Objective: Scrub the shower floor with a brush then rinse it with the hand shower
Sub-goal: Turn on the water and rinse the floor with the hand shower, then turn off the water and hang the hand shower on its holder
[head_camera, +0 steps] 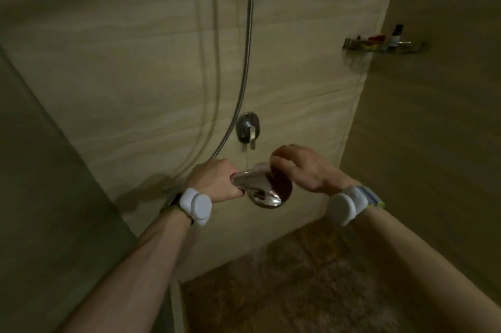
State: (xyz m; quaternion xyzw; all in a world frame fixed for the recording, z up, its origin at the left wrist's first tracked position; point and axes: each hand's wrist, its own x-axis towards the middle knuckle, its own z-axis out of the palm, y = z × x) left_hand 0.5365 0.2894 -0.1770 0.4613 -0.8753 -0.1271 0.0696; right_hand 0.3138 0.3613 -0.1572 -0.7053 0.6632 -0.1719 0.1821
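Note:
A chrome hand shower is held in front of the tiled wall, its round head turned down over the brown pebble shower floor. My left hand grips its handle, where the metal hose joins. My right hand is at the far rim of the head, fingers curled on it. A faint spray of water falls from the head to the floor. No brush is in view.
A chrome mixer tap with its lever sits on the wall just behind the hands. A corner shelf with small bottles hangs at the upper right. Beige tiled walls close in on the left, back and right.

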